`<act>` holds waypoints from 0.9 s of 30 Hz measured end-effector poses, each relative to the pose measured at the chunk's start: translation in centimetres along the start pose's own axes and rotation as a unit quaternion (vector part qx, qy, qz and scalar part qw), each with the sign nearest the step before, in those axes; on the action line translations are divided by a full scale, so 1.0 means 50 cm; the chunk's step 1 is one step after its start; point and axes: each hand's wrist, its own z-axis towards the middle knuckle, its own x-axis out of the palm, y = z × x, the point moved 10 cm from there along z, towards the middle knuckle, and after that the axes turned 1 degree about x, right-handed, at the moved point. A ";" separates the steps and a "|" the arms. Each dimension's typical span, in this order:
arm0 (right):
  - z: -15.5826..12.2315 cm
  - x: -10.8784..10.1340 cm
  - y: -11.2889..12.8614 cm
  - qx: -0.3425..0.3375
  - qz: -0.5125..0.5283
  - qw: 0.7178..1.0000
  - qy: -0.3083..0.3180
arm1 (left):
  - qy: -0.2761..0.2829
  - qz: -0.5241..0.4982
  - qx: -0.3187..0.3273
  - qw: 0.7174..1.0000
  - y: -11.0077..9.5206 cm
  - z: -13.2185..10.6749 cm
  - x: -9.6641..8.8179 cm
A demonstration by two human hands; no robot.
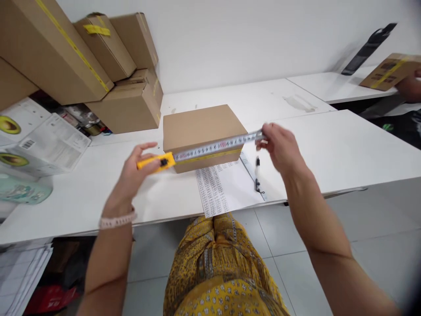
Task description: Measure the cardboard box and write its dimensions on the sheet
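Note:
A tape measure [210,149] with a yellow case is stretched between my two hands. My left hand [136,166] grips the case, thumb by its black button. The free end of the silver blade is pinched in the fingers of my right hand [279,145]. Behind the blade, a brown cardboard box [200,125] with yellow tape along its near side sits on the white table [315,149]. Under the box's front lies a printed sheet of paper [237,188]. A pen [258,173] and a clear ruler [248,166] lie at the sheet's right.
Several cardboard boxes [128,107] are stacked at the back left, beside white cartons with avocado pictures [59,142] and a mint-green bottle [26,188]. At the far right stand a black bottle [365,52] and a taped box [390,72], with another person's hand [411,85] near it.

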 end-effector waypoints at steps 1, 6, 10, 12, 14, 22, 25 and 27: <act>0.050 -0.016 -0.001 -0.002 -0.005 1.000 -0.020 | -0.016 0.005 0.002 1.000 -0.001 0.041 -0.035; 0.223 -0.004 -0.069 0.081 -0.044 0.995 -0.030 | 0.002 -0.020 -0.049 0.999 0.026 0.203 -0.110; 0.253 0.029 -0.112 0.122 -0.089 0.988 -0.037 | 0.030 0.005 -0.076 0.997 0.028 0.241 -0.097; 0.252 0.041 -0.118 0.118 -0.127 0.984 -0.033 | 0.037 0.015 -0.071 0.997 0.016 0.247 -0.083; 0.247 0.047 -0.120 0.110 -0.175 0.978 -0.029 | 0.044 0.028 -0.064 0.997 0.004 0.253 -0.070; 0.223 0.071 -0.153 0.193 -0.132 0.971 0.038 | 0.066 0.045 -0.072 0.994 0.007 0.273 -0.055; 0.223 0.068 -0.151 0.195 -0.153 0.968 0.042 | 0.056 0.050 -0.079 0.994 0.018 0.276 -0.060; 0.226 0.067 -0.147 0.186 -0.165 0.968 0.043 | 0.053 0.051 -0.085 0.994 0.025 0.278 -0.062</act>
